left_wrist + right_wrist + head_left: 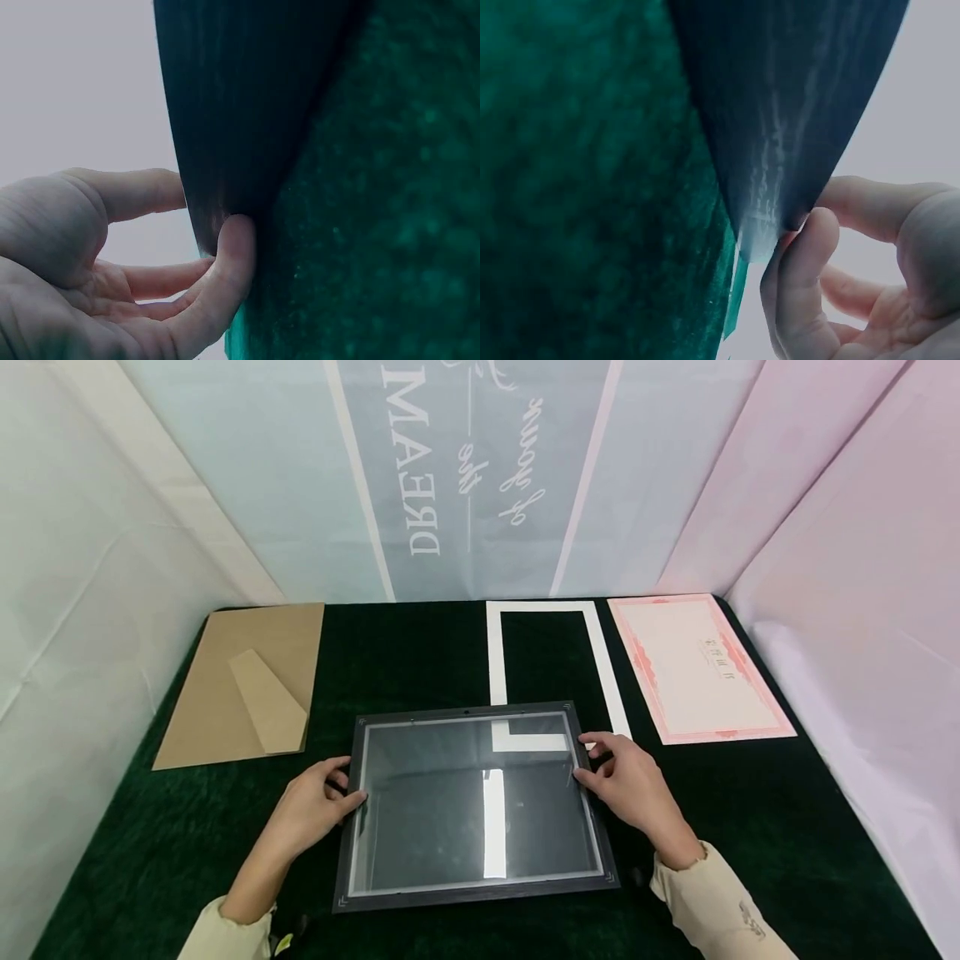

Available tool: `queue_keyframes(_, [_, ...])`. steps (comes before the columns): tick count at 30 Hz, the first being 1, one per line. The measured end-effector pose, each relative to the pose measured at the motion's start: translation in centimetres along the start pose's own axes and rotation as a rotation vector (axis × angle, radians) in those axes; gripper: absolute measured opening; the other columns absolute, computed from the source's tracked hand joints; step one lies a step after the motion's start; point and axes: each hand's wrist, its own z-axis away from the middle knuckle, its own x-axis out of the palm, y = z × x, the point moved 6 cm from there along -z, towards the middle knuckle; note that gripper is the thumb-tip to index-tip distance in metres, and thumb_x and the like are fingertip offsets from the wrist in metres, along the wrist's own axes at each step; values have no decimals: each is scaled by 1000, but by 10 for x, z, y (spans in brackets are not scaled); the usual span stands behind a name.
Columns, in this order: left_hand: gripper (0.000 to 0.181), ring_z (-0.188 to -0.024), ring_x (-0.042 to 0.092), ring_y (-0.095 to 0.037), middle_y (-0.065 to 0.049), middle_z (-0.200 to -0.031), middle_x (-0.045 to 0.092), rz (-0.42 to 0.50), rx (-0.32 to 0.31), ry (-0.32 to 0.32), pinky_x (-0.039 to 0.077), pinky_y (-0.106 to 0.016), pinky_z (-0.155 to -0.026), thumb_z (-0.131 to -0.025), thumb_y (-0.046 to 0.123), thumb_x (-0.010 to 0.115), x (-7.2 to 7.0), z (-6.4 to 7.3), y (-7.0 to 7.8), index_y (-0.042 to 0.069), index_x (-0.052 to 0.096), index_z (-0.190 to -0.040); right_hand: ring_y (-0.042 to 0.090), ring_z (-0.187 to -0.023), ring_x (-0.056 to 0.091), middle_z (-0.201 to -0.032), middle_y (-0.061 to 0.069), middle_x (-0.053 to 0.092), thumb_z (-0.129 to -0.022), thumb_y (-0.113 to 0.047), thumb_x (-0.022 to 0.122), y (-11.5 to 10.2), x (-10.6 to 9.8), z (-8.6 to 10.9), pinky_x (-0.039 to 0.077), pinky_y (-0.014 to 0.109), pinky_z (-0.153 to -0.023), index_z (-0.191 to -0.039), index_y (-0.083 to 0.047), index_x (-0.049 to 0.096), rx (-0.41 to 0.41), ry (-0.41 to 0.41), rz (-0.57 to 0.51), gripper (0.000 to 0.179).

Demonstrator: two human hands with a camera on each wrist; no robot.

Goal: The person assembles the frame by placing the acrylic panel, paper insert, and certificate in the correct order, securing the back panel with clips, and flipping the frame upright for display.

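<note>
A dark picture frame with a clear pane lies face up at the near middle of the table, a bright light streak reflected in the pane. My left hand grips its left side, thumb on the front edge and fingers at the outer side. On the opposite side my right hand pinches the frame's right border between thumb and fingers. In the left wrist view a fingertip presses the dark side of the frame. The right wrist view has curled fingers at the frame's side edge.
A brown backing board with a fold-out stand lies at the left. Behind the picture frame is a white mat border, its near part overlapped by the frame. A pink-bordered certificate sheet lies at the right on the green cloth.
</note>
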Motion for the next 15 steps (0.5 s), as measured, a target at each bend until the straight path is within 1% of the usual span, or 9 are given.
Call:
queue_keyframes(4, [60, -71, 61, -12, -18, -106, 64, -29, 20, 29, 50, -27, -56, -89, 14, 72, -1, 1, 4, -7, 49, -140, 14, -78, 66, -109, 11, 68, -89, -24, 74, 6, 2, -4, 53, 27, -61, -135, -7, 56, 35, -60, -14, 52])
queue_keyframes(7, [57, -67, 62, -11, -16, -103, 65, -32, 24, 53, 50, -27, -55, -88, 12, 73, -2, 2, 5, -6, 53, -137, 15, -82, 68, -111, 12, 70, -89, -26, 73, 7, 3, -5, 55, 27, -62, -135, -6, 59, 28, -87, 4, 51])
queue_keyframes(11, [52, -61, 62, -9, -14, -100, 64, -36, 50, 80, 50, -26, -52, -87, 11, 72, -4, 0, 8, -7, 57, -133, 13, -77, 68, -106, 13, 72, -89, -23, 73, 3, 0, -6, 53, 25, -58, -128, -4, 65, -17, -77, 32, 45])
queue_keyframes(15, [50, -62, 61, -9, -13, -97, 64, -79, 104, 110, 49, -26, -53, -87, 11, 71, -11, -7, 13, -8, 59, -131, 10, -69, 68, -105, 16, 73, -89, -22, 73, -3, -5, -12, 51, 26, -55, -126, 0, 65, -38, -72, 32, 44])
